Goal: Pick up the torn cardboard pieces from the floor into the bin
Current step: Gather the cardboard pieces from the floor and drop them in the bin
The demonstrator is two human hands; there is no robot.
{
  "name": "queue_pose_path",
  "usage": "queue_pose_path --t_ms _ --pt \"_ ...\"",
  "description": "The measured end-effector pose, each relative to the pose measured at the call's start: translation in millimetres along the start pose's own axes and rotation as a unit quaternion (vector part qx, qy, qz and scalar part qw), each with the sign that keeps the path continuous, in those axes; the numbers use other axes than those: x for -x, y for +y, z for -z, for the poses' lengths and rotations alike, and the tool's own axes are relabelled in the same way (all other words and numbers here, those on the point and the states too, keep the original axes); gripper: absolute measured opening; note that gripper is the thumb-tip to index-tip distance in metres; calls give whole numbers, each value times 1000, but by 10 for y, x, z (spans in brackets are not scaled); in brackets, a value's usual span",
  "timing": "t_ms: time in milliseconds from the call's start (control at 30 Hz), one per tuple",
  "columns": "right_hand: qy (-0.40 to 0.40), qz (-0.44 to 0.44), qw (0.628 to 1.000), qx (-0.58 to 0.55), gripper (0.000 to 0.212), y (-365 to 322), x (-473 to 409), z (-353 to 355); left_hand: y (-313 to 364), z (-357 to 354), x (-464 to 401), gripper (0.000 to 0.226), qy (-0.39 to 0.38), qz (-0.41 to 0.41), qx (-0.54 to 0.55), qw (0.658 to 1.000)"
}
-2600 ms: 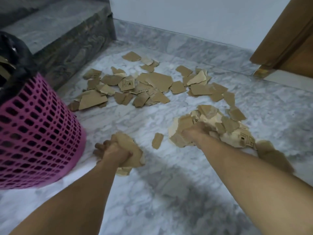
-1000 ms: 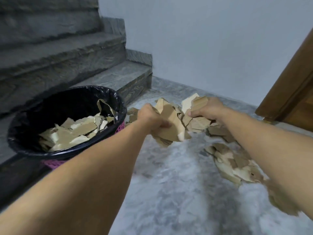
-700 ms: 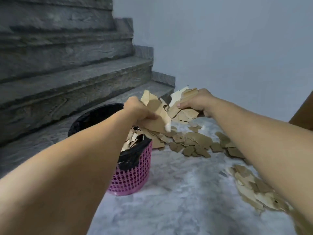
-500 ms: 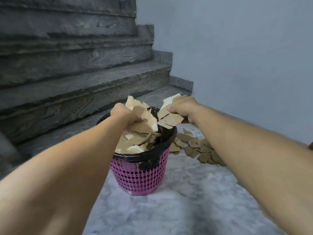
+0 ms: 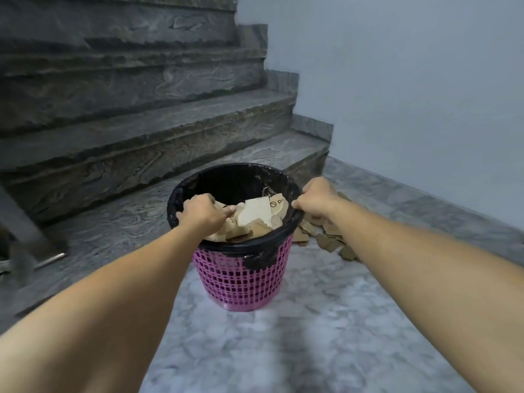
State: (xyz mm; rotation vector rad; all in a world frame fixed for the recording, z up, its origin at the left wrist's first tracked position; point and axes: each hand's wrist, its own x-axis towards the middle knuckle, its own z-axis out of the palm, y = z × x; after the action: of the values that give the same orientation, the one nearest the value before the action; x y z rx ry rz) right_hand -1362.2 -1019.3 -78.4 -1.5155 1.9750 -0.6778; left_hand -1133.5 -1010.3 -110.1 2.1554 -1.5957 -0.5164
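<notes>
The pink mesh bin with a black liner stands on the marble floor, filled with torn cardboard pieces. My left hand is inside the bin's left side, fingers curled down into the pieces and thumb pressed against one. My right hand hovers at the bin's right rim with its fingers curled; no cardboard shows in it. More torn cardboard pieces lie on the floor just right of and behind the bin, partly hidden by my right forearm.
Dark stone stairs rise behind and left of the bin. A pale wall with a marble skirting runs along the right. Grey marble floor spreads in front of the bin.
Both hands carried handfuls of cardboard from the floor up over the bin and lowered them. The right hand's pieces now lie in the bin; the left hand has sunk into the pile.
</notes>
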Motion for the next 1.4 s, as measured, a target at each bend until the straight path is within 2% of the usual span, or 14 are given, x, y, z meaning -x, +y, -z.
queue_pose_path --t_ms 67,100,200,300,533,633,700,800,900,1067,1133,1233,1333,1400 --pt "-56 -53 996 -42 18 61 57 -24 39 -48 27 64 65 38 -108 991" --pt "-94 -78 988 -90 14 95 82 -53 73 -63 46 67 76 81 -112 987" --pt "-141 -130 960 -202 15 139 142 -188 86 -96 32 68 79 187 -39 978" --pt "-124 -149 946 -260 13 197 198 -180 12 -163 -32 64 126 191 39 973" --pt "-19 -189 943 -274 17 758 250 343 184 -467 98 60 44 120 99 987" --pt "43 -202 944 -258 14 1051 268 608 447 -654 199 80 -2 77 116 990" --pt "85 -214 931 -283 19 1242 262 774 642 -762 281 102 -54 18 138 989" --pt "134 -223 908 -327 12 1469 256 995 886 -893 423 132 -144 -49 176 973" --pt "93 -201 916 -336 27 1633 249 1151 1047 -1047 510 140 -160 -91 114 976" --pt "42 -175 959 -221 25 1720 440 1322 1254 -1177 574 144 -100 -107 31 989" --pt "35 -180 962 -202 23 1743 527 1398 1303 -1194 599 139 -56 -149 -32 987" --pt "40 -203 963 -175 26 1812 716 1591 1429 -1209 679 109 7 -270 -109 957" --pt "48 -226 963 -139 26 1911 939 1834 1691 -1277 884 84 -5 -350 -139 926" --pt "42 -246 961 -121 14 2016 1115 2014 1922 -1379 1122 79 -42 -395 -128 909"
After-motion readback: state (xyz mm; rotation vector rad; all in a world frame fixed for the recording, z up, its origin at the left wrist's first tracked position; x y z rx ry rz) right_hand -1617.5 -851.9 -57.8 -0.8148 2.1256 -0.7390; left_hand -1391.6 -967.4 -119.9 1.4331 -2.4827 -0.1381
